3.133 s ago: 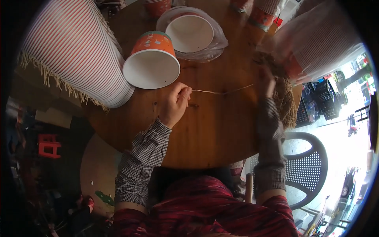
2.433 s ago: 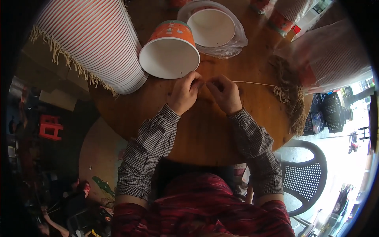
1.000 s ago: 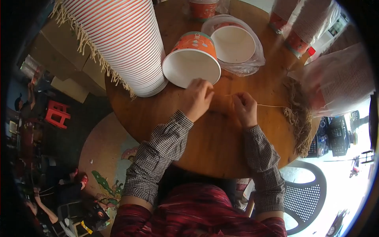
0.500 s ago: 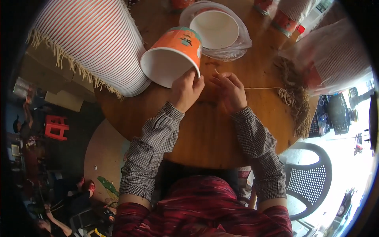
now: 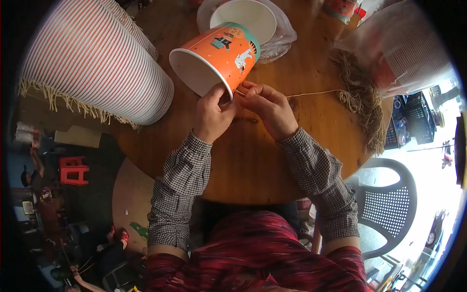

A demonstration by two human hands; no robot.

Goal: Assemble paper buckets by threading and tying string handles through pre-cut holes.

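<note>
"How far along?"
"The left hand [image 5: 212, 118] pinches the rim of the orange printed paper tub [image 5: 221, 53]; a thin beige cord [image 5: 311, 93] appears to meet its wall; whether it's fastened, I cannot tell."
"And rightward?"
"The right hand [image 5: 273, 110] pinches that cord beside the rim; the rest runs, seemingly uncut, to a shaggy brown bundle [image 5: 362, 107]."

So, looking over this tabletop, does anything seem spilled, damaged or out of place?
Nothing looks spilled or damaged. The untidy spot is the string bundle on the right of the table: it lies in a loose tangle, one strand leading to the right hand. The orange cup is tilted, but the left hand grips its rim.
</note>
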